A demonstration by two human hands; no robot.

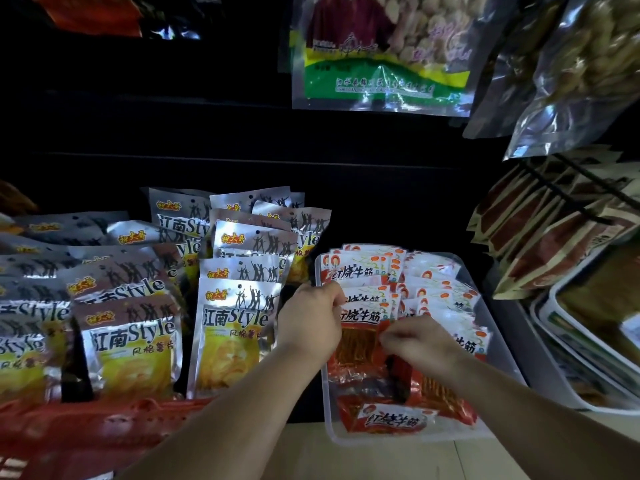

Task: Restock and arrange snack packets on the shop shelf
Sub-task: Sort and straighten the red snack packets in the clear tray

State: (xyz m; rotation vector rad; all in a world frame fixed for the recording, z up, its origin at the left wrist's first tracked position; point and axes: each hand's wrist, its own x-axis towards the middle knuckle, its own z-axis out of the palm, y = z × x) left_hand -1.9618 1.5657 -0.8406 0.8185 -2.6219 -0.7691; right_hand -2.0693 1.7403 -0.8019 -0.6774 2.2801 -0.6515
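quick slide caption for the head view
Left hand and right hand grip red packets in a clear tray beside silver chip bags.

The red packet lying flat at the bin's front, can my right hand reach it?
Probably yes: the right hand, pinching an upright packet, sits behind the flat packet, which nothing covers.

- Left hand (308, 320): bare, with a broad back and rounded knuckles.
- Right hand (415, 344): bare as well, knuckles showing.
- Left forearm (214, 420) and right forearm (540, 414): bare to the edge of view.
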